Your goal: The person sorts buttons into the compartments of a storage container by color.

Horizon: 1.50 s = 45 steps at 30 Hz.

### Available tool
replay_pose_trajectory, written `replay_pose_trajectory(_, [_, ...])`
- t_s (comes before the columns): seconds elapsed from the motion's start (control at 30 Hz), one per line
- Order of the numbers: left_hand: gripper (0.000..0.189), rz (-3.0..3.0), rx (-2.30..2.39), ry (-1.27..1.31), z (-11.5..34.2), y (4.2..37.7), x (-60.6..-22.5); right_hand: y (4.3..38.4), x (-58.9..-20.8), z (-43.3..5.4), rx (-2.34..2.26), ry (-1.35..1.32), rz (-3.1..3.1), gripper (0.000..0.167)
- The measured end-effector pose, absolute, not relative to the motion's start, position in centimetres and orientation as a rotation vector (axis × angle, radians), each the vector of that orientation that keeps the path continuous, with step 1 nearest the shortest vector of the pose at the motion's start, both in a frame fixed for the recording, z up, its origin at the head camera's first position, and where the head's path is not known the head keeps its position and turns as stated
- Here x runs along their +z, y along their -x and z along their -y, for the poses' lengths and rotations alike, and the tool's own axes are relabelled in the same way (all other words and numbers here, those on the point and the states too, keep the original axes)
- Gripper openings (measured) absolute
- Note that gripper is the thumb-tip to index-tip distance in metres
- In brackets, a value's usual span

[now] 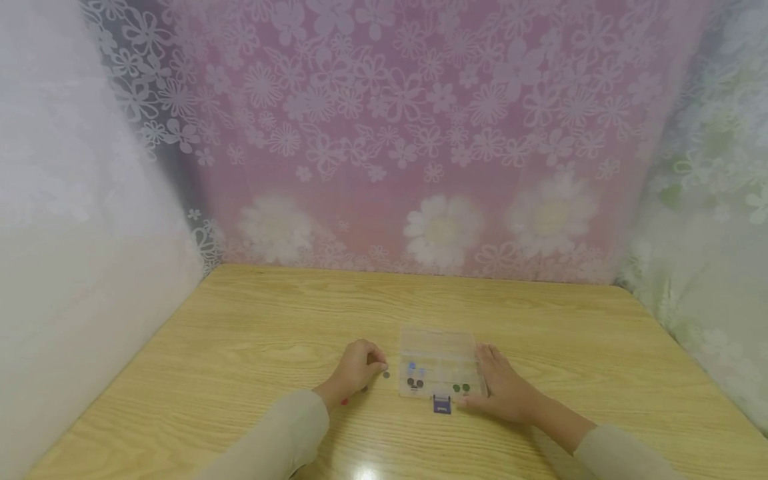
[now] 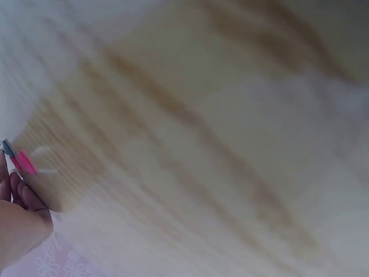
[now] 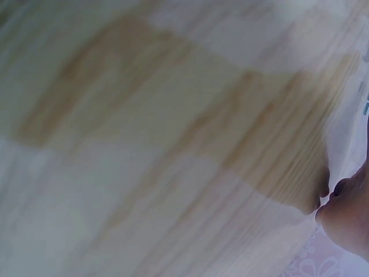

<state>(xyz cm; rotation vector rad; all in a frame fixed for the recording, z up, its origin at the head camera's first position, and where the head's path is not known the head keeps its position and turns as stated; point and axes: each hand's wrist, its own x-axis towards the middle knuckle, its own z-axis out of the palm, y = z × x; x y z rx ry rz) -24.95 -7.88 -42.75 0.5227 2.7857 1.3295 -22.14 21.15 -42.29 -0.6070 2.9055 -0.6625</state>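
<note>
A clear plastic box (image 1: 441, 340) stands on the table with its lid raised at the back and a purple latch (image 1: 442, 405) at the front. Inside sit blue pieces (image 1: 412, 366), dark round pieces (image 1: 415, 383) and green round pieces (image 1: 461, 388). My right hand (image 1: 507, 390) rests against the box's right side, fingers stretched along it and thumb by the front edge. Left of the box, my left hand (image 1: 358, 365) has thumb and fingertips brought together right over a small dark disc (image 1: 386, 375); I cannot tell whether they pinch anything.
Below my left hand lie a red disc (image 1: 345, 402) and another dark disc (image 1: 365, 389). The wooden table (image 1: 252, 327) is bounded by flowered cloth (image 1: 420, 167) at the back and pale cloth at both sides.
</note>
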Motion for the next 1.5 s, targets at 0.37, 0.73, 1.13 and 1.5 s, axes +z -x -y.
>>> replay_pose_trajectory(0.37, [0.009, -2.798, 1.317, -0.492, 7.9, 24.8, -42.5, 22.2, -42.6, -21.2, -0.678, 0.596, -2.893, 0.110])
replay_pose_trajectory(0.73, [0.010, -2.790, 1.344, -0.474, 7.8, 24.9, -42.4, 22.3, -42.9, -21.4, -0.654, 0.612, -2.931, 0.111])
replay_pose_trajectory(1.13, [0.010, -2.732, 1.413, -0.484, 7.9, 25.1, -41.5, 22.2, -42.7, -21.3, -0.674, 0.597, -2.912, 0.110])
replay_pose_trajectory(1.5, [0.010, -2.828, 1.396, -0.576, 7.3, 25.5, -41.0, 22.1, -42.3, -21.1, -0.672, 0.614, -2.915, 0.110])
